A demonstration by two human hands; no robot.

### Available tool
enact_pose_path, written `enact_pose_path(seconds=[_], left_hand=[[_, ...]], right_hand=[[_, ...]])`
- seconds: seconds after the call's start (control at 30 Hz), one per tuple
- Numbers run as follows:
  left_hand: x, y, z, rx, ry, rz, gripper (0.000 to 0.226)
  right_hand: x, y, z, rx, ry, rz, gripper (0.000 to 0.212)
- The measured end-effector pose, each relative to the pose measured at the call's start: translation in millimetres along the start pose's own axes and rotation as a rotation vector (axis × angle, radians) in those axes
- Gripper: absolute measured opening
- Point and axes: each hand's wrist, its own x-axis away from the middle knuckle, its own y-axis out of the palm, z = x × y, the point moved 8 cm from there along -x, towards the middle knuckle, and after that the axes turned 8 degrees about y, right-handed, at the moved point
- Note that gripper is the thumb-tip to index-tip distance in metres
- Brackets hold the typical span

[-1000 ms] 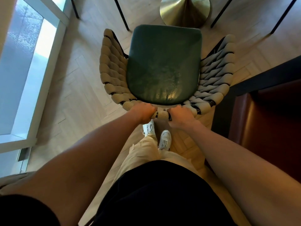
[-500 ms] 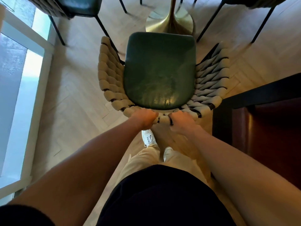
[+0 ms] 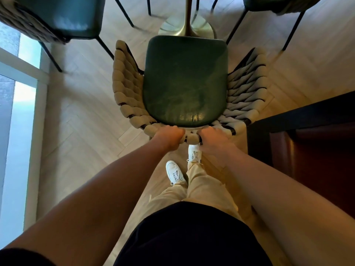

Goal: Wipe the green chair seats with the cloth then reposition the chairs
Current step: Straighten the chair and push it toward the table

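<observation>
Repositioning looks to be the step in hand, no cloth being in view. At eleven o'clock stands a second chair (image 3: 63,18); the left hand (image 3: 169,136) curls over the woven back rail of the green chair (image 3: 184,81) at centre, the right hand (image 3: 213,138) gripping just beside it. At twelve o'clock, the brass table base (image 3: 187,27) nearly touches the seat's front edge. Next, I judge, a straight, gentle push, stopping short of the base.

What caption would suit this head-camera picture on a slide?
Left hand and right hand grip the woven beige backrest of a green-cushioned chair, facing a brass pedestal table base.
</observation>
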Motion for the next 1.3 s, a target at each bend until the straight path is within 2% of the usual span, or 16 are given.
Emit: enact_pose_path(seconds=[0.27,0.57,0.77,1.07,1.3], left_hand=[[-46,-19,-1,0.011,-0.046,0.034,0.03],[-68,-37,-28,0.033,-0.139,0.074,0.024],[-71,-27,-31,0.069,-0.177,0.033,0.028],[-60,-20,-32,0.065,-0.188,0.011,0.028],[-55,-20,-35,0.178,-0.096,-0.076,0.046]], right_hand=[[-41,-26,25,0.016,-0.011,-0.02,0.033],[-86,-39,22,0.036,-0.101,-0.083,0.036],[-97,-30,23,0.017,-0.091,-0.117,0.032],[-91,-16,18,0.032,-0.08,-0.09,0.037],[-86,-12,20,0.096,-0.088,-0.095,0.036]])
